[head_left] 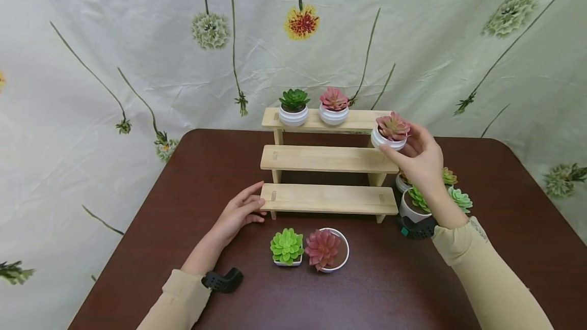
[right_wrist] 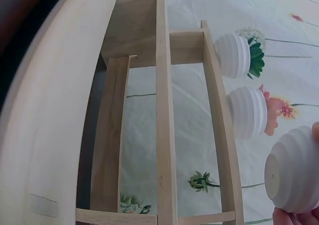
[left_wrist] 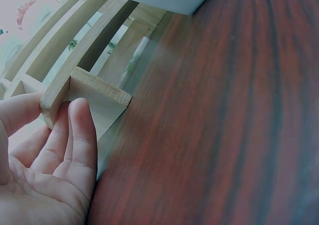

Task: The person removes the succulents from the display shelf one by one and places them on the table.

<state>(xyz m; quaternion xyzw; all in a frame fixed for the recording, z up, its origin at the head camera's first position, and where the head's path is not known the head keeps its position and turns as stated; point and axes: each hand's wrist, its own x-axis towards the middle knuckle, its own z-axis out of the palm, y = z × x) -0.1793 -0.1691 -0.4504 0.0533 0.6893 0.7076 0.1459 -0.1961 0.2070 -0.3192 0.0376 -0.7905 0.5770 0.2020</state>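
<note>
A three-step wooden stand (head_left: 327, 198) is on the dark table. With my right hand (head_left: 422, 159) I hold a white ribbed pot (head_left: 387, 140) carrying a pink succulent, near the right end of the top step. In the right wrist view this pot (right_wrist: 293, 170) appears off the shelf, with fingertips at its edge. My left hand (head_left: 238, 210) grips the left end of the lowest step, thumb above and fingers below, as the left wrist view shows at the board's end (left_wrist: 55, 98). On the top step stand a dark green succulent (head_left: 294, 100) and another pink one (head_left: 334, 100).
In front of the stand are a bright green succulent (head_left: 286, 246) in a small square pot and a red succulent (head_left: 323, 248) in a round white pot. Several more potted succulents (head_left: 415, 205) cluster right of the stand, partly hidden by my right forearm. Flowered cloth (head_left: 151, 29) hangs behind.
</note>
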